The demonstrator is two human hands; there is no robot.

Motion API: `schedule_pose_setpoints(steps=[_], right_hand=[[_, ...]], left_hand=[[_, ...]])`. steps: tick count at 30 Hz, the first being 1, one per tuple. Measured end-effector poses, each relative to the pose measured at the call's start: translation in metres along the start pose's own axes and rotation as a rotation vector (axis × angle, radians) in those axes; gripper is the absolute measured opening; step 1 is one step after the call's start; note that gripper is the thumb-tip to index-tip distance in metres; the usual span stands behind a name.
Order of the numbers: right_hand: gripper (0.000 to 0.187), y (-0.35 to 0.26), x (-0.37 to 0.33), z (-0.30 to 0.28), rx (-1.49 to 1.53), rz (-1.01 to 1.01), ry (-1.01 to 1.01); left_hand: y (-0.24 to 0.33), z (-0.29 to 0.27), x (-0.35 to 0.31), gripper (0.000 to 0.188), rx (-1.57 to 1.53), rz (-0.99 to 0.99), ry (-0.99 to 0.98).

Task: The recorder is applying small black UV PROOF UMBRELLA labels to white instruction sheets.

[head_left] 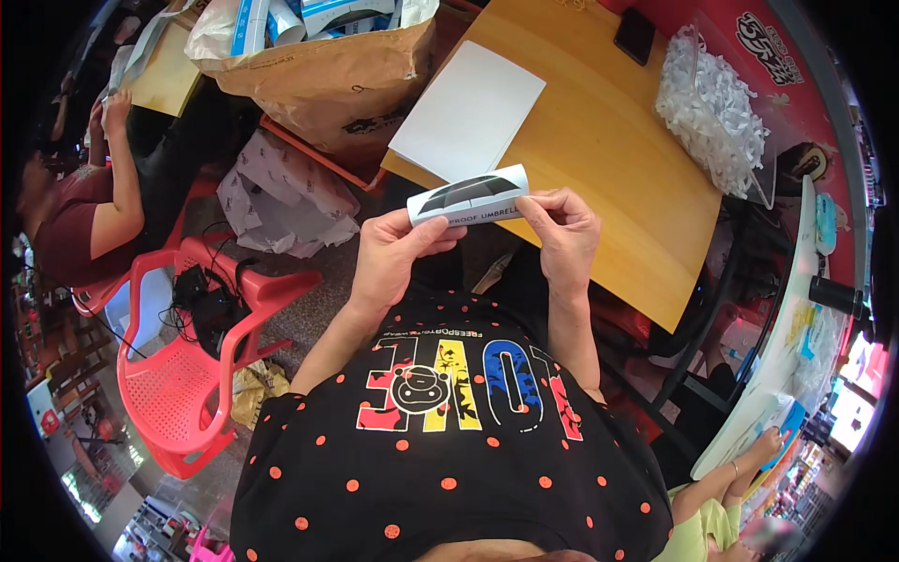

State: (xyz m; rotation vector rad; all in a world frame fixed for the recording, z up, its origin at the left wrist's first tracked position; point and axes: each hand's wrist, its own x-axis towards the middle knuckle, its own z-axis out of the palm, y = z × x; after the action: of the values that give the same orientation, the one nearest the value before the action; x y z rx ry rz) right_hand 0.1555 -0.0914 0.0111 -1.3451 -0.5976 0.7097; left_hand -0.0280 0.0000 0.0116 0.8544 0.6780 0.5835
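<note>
Between my two hands is a rolled printed paper sleeve (468,196), pale blue-white with a dark umbrella picture, lying sideways over the table's near edge. My left hand (395,251) pinches its left end, thumb on the front. At the right end, my right hand (565,228) grips the edge between thumb and fingers. Just beyond the sleeve, a stack of white sheets (473,108) rests on the wooden table (599,140).
A big brown paper bag (328,80) full of similar rolled sleeves stands at the far left. A clear bin of white paper strips (712,112) and a black phone (635,36) sit at the far right. A red plastic chair (173,389) holds black cables. Other people sit at both sides.
</note>
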Motion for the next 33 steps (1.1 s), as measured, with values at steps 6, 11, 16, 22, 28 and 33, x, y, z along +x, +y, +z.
schedule_pose_setpoints(steps=[6,11,16,22,28,33], right_hand=[[0.006,-0.001,0.003,0.001,0.071,0.083,-0.004],[0.008,0.001,0.004,-0.002,0.075,0.098,-0.049],[0.009,0.005,0.002,-0.003,0.055,0.081,-0.068],[0.009,0.009,0.001,-0.001,0.102,0.086,-0.063],[0.010,0.012,-0.001,0.002,0.106,0.089,-0.044],[0.012,0.011,0.000,0.000,0.084,0.147,-0.087]], left_hand=[[-0.001,-0.001,0.000,0.023,0.032,-0.010,0.028],[-0.004,-0.003,0.000,0.023,-0.015,-0.053,0.012],[-0.008,0.001,0.000,0.025,-0.080,-0.016,0.049],[-0.013,0.003,-0.003,0.028,-0.056,0.079,0.050],[-0.015,0.003,-0.004,0.030,-0.023,0.121,0.070],[-0.014,0.000,-0.002,0.029,0.007,0.117,0.069]])
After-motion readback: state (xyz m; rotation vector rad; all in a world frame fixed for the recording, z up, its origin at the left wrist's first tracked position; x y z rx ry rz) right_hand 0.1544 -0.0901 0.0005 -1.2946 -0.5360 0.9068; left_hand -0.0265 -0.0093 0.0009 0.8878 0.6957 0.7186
